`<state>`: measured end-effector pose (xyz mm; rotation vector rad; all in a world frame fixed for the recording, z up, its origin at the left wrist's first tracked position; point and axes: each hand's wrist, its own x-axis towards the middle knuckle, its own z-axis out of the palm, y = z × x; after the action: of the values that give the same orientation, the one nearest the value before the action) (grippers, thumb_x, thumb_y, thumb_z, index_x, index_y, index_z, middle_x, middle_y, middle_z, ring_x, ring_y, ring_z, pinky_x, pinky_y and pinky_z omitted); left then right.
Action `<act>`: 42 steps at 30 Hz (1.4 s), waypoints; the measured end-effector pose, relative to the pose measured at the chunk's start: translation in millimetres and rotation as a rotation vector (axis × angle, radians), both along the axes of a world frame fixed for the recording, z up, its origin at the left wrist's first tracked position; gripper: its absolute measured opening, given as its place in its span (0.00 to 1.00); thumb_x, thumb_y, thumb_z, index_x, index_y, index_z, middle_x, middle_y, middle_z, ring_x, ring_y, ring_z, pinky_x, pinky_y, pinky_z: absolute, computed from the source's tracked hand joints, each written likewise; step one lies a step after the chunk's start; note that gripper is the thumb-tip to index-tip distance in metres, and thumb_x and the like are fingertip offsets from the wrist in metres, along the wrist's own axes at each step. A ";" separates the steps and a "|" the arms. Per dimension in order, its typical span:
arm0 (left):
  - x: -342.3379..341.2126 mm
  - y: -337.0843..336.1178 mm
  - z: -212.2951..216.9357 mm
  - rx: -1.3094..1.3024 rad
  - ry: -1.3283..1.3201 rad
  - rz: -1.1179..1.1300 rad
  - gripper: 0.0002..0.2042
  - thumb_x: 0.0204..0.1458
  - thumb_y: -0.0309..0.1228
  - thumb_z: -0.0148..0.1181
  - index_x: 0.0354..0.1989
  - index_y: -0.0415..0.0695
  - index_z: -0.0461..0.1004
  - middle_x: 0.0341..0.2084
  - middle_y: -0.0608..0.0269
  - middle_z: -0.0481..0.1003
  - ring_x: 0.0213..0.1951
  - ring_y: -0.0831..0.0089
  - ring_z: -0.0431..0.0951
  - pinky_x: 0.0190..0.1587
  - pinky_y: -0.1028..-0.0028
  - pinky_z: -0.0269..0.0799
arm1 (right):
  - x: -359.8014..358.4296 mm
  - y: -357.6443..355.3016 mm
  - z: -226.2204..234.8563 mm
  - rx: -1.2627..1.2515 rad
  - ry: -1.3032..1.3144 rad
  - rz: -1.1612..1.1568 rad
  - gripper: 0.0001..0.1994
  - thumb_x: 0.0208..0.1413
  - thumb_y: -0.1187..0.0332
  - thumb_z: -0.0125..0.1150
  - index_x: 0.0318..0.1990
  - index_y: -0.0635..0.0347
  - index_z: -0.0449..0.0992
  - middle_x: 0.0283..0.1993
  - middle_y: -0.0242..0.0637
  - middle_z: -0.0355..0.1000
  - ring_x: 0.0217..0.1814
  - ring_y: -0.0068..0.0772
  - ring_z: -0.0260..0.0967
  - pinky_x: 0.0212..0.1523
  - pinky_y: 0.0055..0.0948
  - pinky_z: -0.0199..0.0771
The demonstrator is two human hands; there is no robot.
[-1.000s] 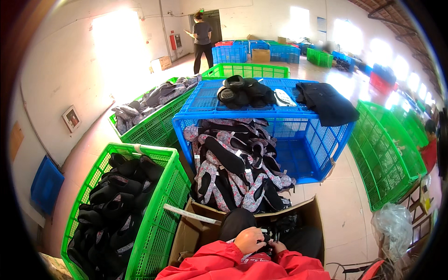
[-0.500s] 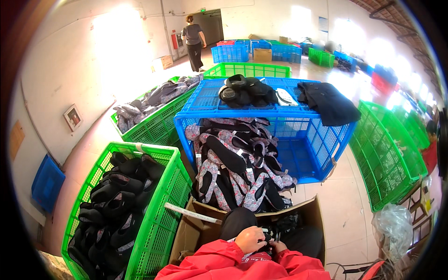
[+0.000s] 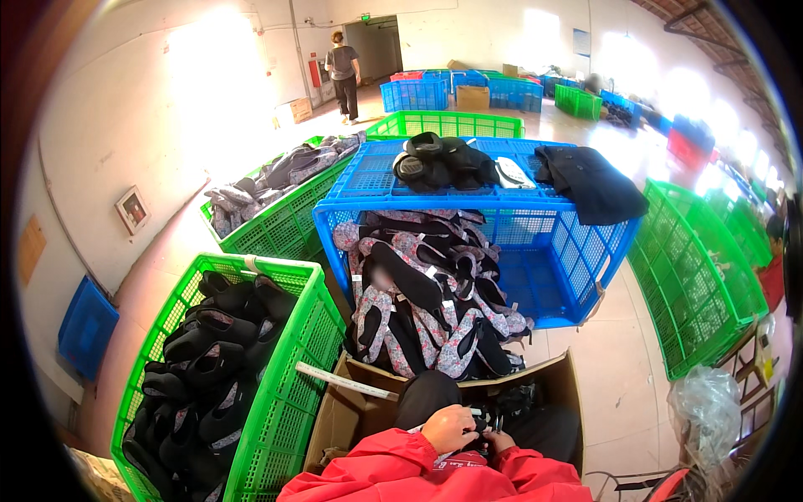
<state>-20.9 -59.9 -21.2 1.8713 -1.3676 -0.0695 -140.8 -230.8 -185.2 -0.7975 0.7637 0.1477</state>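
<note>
A: Where were the hands?

B: Close together, the left hand [image 3: 450,430] just beside the right hand [image 3: 500,441], both bent at a small black item with white bits [image 3: 480,425]. The back of the left hid its grip, and I could not tell whether either hand was clamped on the piece.

A: And that item's position?

B: Between the hands, near the dark-trousered knees [image 3: 427,400], with an open brown cardboard box [image 3: 572,393] about them. Beyond it, black-and-floral fabric shoes [image 3: 414,283] spilled from a blue perforated plastic crate [image 3: 633,243] lying on its side. To the left stood a green perforated plastic crate [image 3: 322,335] of black shoes [image 3: 222,364].

A: What had changed?

B: At the hands, nothing discernible within the last second. A co-worker in a grey top [image 3: 342,63] had turned from side-on to back-on.

A: Significance?

B: In my judgement, the handwork stood at the same stage; the co-worker's turn had no bearing on it.
</note>
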 end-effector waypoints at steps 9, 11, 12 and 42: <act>0.3 -1.5 -2.7 -0.017 -0.019 -0.003 0.08 0.39 0.33 0.66 0.18 0.43 0.75 0.22 0.59 0.72 0.31 0.59 0.73 0.37 0.64 0.71 | 0.1 -2.2 -16.1 0.104 -0.035 -0.041 0.11 0.53 0.78 0.51 0.44 0.63 0.68 0.33 0.46 0.76 0.20 0.30 0.62 0.24 0.27 0.65; 0.2 -1.5 -3.6 -0.014 -0.021 -0.002 0.08 0.39 0.33 0.66 0.18 0.43 0.75 0.23 0.59 0.72 0.32 0.59 0.73 0.37 0.64 0.71 | 0.2 -2.7 -21.5 0.096 -0.034 -0.044 0.10 0.53 0.78 0.51 0.44 0.63 0.68 0.33 0.45 0.76 0.19 0.30 0.62 0.23 0.28 0.65; 0.1 -1.3 -2.7 -0.012 -0.020 0.000 0.08 0.39 0.33 0.66 0.18 0.43 0.75 0.23 0.59 0.72 0.32 0.59 0.73 0.37 0.64 0.71 | 0.3 -2.9 -23.6 0.091 -0.034 -0.045 0.10 0.53 0.78 0.51 0.44 0.62 0.69 0.33 0.45 0.76 0.19 0.30 0.62 0.23 0.28 0.65; 0.6 -1.5 -3.7 -0.003 -0.015 -0.003 0.08 0.39 0.33 0.66 0.19 0.43 0.76 0.23 0.59 0.72 0.32 0.59 0.74 0.36 0.65 0.71 | -0.5 -0.8 -3.3 0.065 -0.014 -0.007 0.07 0.54 0.75 0.52 0.40 0.58 0.72 0.28 0.34 0.72 0.21 0.27 0.62 0.25 0.27 0.65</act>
<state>-20.3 -61.4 -24.9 1.8705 -1.3801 -0.0552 -141.3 -231.7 -188.4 -0.7331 0.7450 0.1596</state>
